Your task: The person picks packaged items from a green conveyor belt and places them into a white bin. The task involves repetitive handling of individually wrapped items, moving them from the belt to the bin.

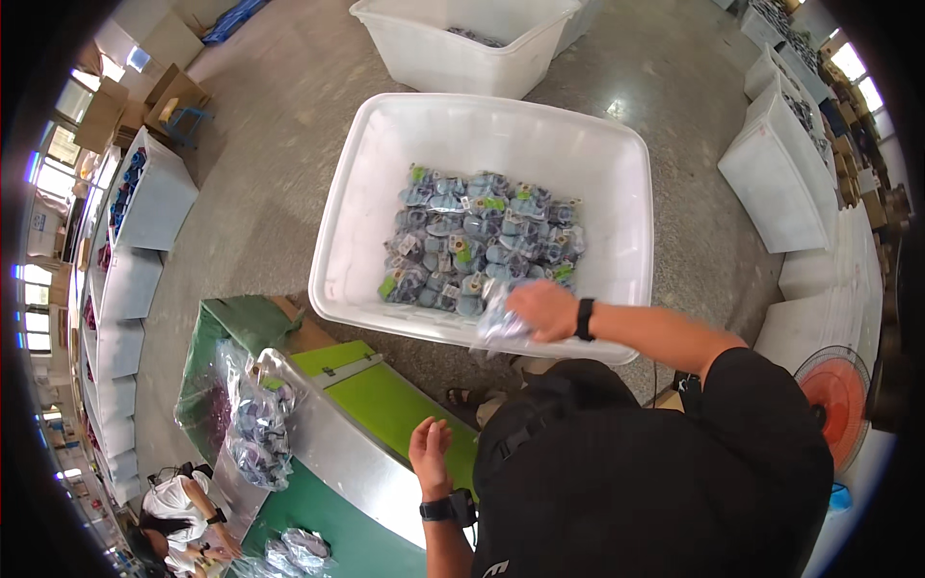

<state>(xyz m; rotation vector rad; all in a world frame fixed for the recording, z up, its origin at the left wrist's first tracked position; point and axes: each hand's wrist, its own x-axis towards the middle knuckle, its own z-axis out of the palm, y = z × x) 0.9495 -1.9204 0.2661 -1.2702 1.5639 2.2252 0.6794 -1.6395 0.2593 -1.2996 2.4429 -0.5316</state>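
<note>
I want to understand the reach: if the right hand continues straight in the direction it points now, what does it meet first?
Probably the pile of bagged blue items inside the big white bin. The right hand, holding a clear bag, points over the near rim; depth is uncertain.

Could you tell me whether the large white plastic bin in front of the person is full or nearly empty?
Partly filled: bagged blue items cover only the middle of the large white plastic bin; its walls rise bare above them.

A packing factory floor: white bins [617, 193] of bagged goods [482, 241], a conveyor [337, 453] (green belt), stacked cartons [106, 106].
</note>
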